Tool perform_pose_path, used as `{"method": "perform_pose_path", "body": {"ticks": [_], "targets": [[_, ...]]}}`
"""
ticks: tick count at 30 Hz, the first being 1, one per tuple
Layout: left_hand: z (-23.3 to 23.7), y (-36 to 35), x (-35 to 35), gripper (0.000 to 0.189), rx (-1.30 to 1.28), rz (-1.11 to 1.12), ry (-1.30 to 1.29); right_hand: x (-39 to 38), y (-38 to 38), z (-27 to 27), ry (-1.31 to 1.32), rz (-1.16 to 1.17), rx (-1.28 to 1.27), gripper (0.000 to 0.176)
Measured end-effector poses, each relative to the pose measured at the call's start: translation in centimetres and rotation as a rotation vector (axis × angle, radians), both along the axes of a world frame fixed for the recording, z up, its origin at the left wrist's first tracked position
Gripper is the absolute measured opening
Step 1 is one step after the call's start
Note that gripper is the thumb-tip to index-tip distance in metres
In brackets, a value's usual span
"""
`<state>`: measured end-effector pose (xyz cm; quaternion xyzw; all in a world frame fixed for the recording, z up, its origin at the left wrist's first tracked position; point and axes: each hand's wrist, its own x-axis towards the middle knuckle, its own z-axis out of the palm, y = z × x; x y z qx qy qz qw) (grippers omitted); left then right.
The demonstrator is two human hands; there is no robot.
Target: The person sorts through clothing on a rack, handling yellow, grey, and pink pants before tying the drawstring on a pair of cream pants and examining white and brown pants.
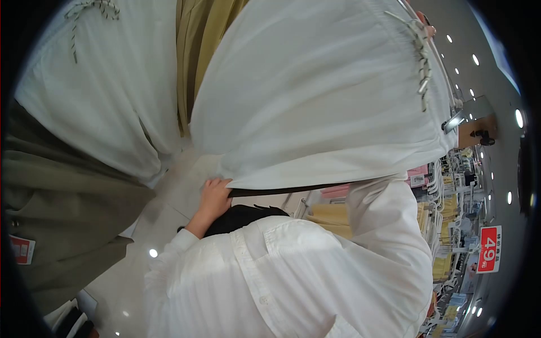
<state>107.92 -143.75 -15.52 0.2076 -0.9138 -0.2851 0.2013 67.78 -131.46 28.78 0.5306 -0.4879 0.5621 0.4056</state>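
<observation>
White drawstring shorts (pixel 315 90) hang sideways across the view from a clip hanger (pixel 452 122). My left hand (pixel 214 198) is closed on the lower hem, where a dark strip shows along the edge. Behind the cloth, my right arm (pixel 383 208) reaches up to the waistband. Only a few fingers of my right hand (pixel 430 30) show there, curled at the waistband's far end beside the cord; the palm is hidden. A patterned drawstring (pixel 422 67) dangles from the waistband.
Another pair of white shorts (pixel 107 84) hangs at left, above olive shorts (pixel 67 208) bearing a red tag (pixel 23 249). Tan garments (pixel 205 50) hang between the white pairs. Racks of clothes (pixel 445 225) and a red price sign (pixel 489 249) stand at right. Pale floor (pixel 169 225) shows below.
</observation>
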Motion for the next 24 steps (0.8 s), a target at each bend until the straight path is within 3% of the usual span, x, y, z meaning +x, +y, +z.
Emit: {"method": "perform_pose_path", "body": {"ticks": [7,9,17,19,21,24], "targets": [[-3.8,-0.1,0.1,0.024,0.003,-0.089,0.131,4.6,-2.4,-2.8,-0.137,0.216,0.003,0.048],[-4.1,-0.2,0.6,0.026,0.264,-0.209,0.026,6.0,-3.6,-3.6,-0.173,0.289,0.006,0.048],[-2.7,0.1,2.8,0.03,0.615,-0.092,-0.108,11.9,-8.7,-6.3,-0.334,0.62,0.067,0.048],[-0.7,-0.3,3.8,0.034,0.507,-0.233,-0.001,13.8,-10.3,-7.1,-0.377,0.716,0.092,0.048],[4.7,-2.8,5.9,0.038,0.582,-0.256,0.155,15.6,-12.1,-7.8,-0.421,0.816,0.119,0.048],[10.5,-6.5,8.6,0.05,0.2,0.187,0.626,18.8,-14.1,-8.9,-0.502,0.969,0.181,0.048]]}}
